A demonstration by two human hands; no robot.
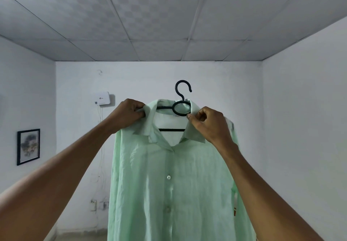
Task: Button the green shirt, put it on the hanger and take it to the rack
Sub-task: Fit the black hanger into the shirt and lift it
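The pale green shirt hangs in front of me at arm's length, its front closed with white buttons down the placket and only the collar open. A black plastic hanger sits inside the collar, its hook standing free above the neck. My left hand pinches the shirt's left shoulder beside the collar. My right hand grips the right shoulder and collar edge. Both arms are raised and hold the shirt up in the air. No rack is in view.
White walls lie ahead and to both sides under a tiled ceiling. A white box with cables is fixed on the far wall. A framed picture hangs on the left wall. Sockets sit low on the far wall.
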